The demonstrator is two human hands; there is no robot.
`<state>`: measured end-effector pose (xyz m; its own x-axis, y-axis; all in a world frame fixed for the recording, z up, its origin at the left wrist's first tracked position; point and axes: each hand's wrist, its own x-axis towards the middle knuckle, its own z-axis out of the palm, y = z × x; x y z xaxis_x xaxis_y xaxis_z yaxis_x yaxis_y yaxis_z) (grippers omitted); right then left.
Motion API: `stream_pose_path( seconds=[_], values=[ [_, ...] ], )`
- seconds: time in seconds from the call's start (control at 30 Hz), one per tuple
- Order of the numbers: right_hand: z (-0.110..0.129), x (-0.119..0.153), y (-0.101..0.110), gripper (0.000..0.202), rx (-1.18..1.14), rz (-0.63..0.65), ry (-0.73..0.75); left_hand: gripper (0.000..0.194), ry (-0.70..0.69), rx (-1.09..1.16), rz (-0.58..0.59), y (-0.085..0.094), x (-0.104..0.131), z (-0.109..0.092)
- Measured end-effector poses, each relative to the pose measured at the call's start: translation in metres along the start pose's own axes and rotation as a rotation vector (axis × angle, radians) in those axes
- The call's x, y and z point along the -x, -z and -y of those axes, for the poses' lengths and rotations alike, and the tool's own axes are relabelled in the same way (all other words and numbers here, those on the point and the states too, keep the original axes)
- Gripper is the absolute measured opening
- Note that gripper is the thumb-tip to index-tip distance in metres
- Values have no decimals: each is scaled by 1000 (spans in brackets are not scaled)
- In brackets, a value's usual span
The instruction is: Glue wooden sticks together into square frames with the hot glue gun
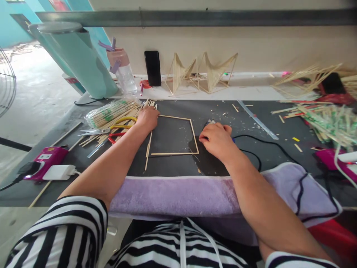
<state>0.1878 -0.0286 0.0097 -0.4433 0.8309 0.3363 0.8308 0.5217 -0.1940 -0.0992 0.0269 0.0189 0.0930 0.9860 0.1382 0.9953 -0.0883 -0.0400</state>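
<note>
My left hand (pixel 148 119) is closed, its fingers over the upper ends of thin wooden sticks (pixel 148 152) at the left of a stick frame. Exactly which stick it pinches is partly hidden. Three sides of the frame (pixel 194 136) lie joined on the dark tabletop, with loose sticks along the left side. My right hand (pixel 219 139) has its fingers curled just right of the frame's corner. A black cord (pixel 260 139) with a blue end runs to under that hand; the thing there is mostly covered.
Scissors (pixel 95 131) and bagged sticks (pixel 107 113) lie at left, near a magenta power strip (pixel 46 160). Behind stand a bottle (pixel 124 70), a phone (pixel 153 69) and stick models (pixel 212 72). More sticks (pixel 329 121) are piled right. A purple cloth (pixel 178 195) covers the front edge.
</note>
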Motion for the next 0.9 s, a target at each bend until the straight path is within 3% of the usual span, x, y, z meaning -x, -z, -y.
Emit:
stream_pose_path(
  seconds=[0.27,0.7,0.9],
  values=[
    [2,2,4,7,-54,63,51,35,77,30,1,-5,-3,-1],
    [28,5,1,10,-230,19,311,53,43,35,195,4,2,19],
    [54,10,0,7,-229,66,342,50,46,77,152,0,-1,19]
  ],
)
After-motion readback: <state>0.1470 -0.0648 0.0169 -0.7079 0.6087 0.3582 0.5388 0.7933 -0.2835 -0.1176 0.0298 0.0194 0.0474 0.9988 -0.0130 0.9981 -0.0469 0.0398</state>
